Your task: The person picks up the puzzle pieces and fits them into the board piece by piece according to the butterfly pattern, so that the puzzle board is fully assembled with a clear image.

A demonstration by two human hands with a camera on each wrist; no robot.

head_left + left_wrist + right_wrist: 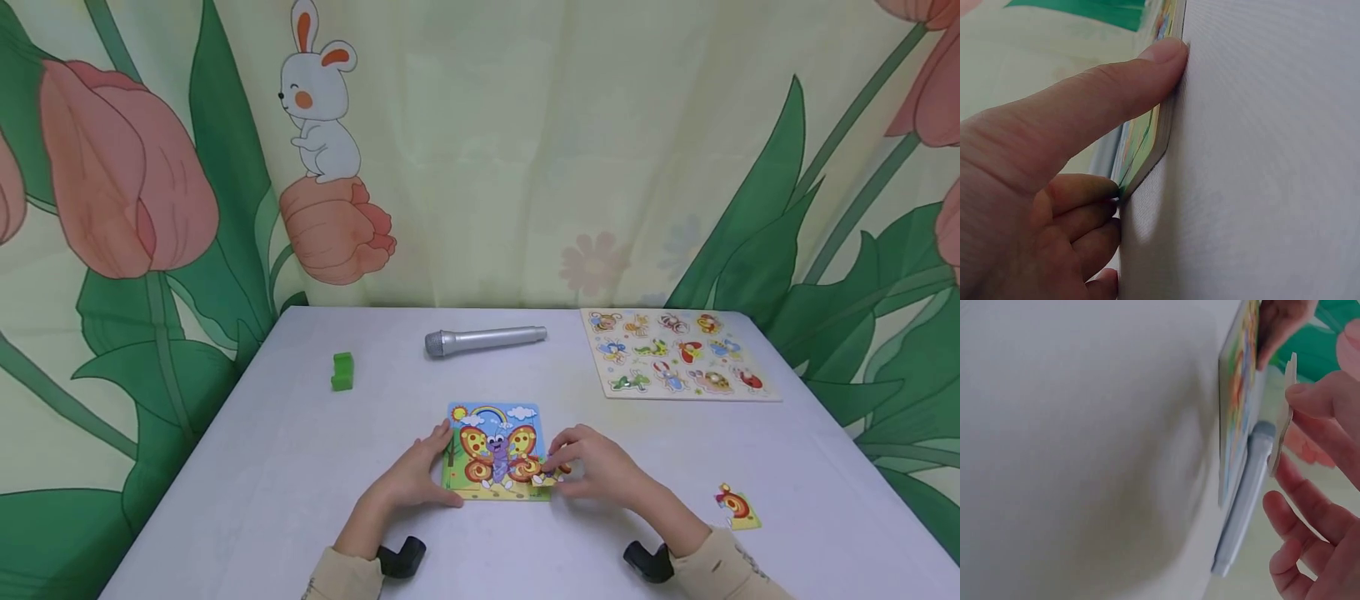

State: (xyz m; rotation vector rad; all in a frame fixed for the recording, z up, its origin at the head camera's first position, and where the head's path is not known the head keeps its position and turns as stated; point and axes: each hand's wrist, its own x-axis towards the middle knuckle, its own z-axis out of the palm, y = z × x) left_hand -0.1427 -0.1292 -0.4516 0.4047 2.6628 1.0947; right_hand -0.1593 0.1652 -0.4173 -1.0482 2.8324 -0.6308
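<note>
A square butterfly jigsaw puzzle (492, 454) lies flat on the white table, under a blue sky and rainbow picture. My left hand (414, 472) holds its lower left corner, thumb along the near edge and fingers at the left side. In the left wrist view the thumb (1129, 81) presses the puzzle's edge (1147, 134). Over the puzzle's lower right, my right hand (596, 467) pinches a puzzle piece (546, 478) between thumb and fingers. The right wrist view shows that thin piece (1284, 419) edge-on, raised above the board (1238, 406); its printed face is hidden there.
Another puzzle piece (738, 507) with a red-orange swirl lies to the right of my right hand. Behind the puzzle is a silver microphone (487, 340). A green block (342, 372) stands at the left, and an insect picture board (678, 354) lies at the back right.
</note>
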